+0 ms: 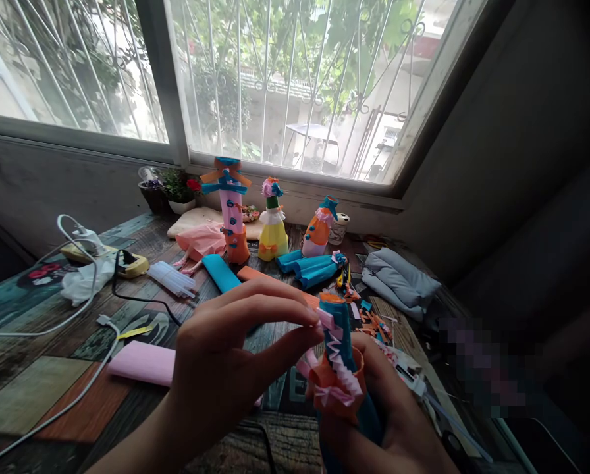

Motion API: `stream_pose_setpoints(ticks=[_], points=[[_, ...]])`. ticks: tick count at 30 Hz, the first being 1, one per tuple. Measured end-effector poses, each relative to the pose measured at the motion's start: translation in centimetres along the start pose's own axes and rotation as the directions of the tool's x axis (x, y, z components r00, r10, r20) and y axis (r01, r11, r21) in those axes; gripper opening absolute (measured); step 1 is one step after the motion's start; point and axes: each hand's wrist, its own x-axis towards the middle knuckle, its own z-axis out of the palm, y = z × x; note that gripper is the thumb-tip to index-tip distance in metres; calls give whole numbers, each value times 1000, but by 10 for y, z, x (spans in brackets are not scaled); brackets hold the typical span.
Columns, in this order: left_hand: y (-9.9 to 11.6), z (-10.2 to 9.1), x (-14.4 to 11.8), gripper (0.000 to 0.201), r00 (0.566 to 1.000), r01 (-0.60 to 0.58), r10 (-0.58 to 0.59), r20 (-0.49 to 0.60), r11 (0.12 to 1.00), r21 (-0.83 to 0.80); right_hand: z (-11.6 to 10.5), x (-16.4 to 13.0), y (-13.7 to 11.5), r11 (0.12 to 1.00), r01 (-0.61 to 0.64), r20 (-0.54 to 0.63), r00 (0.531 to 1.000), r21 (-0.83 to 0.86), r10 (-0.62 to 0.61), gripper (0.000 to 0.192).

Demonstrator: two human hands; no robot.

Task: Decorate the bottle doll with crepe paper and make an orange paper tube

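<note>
My right hand (pixel 388 428) is wrapped round a bottle-shaped craft piece (pixel 342 322) covered in blue crepe paper, with an orange paper band and pink trim lower down. It stands slightly tilted at the lower middle. A zigzag-folded pink paper strip (pixel 335 350) runs down its front. Near the top of that strip, my left hand (pixel 236 342) pinches its upper end between thumb and fingers. Right-hand fingers are partly hidden behind the piece. Past my left wrist lies a pink crepe paper roll (pixel 141 362).
Three paper-covered figures, one pink and orange (pixel 232 214), one yellow (pixel 273 240), one orange (pixel 317 232), stand by the window. Around them lie a blue paper roll (pixel 220 273), glue sticks (pixel 171 279), a power strip (pixel 137 264), paper scraps (pixel 374 324) and grey folded cloth (pixel 398 280).
</note>
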Motion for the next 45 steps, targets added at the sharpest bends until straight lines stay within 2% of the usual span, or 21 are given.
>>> stream_pose_setpoints(ticks=[15, 24, 33, 40, 45], points=[[-2, -2, -4, 28, 1000, 0, 2, 31, 999, -55, 3, -4, -2, 998, -8, -2, 1000, -66, 8, 21], [0, 1, -3, 23, 1000, -15, 15, 19, 999, -35, 3, -4, 0, 997, 8, 7, 1000, -81, -8, 22], [-2, 2, -2, 19, 997, -61, 61, 38, 998, -10, 3, -8, 7, 994, -33, 15, 999, -108, 35, 34], [-2, 2, -2, 17, 996, -84, 84, 35, 996, 6, -1, -8, 6, 997, -10, 86, 996, -71, 16, 33], [-1, 0, 0, 23, 996, -59, 59, 66, 998, -9, -3, -8, 3, 1000, -29, 81, 996, -1, 29, 34]])
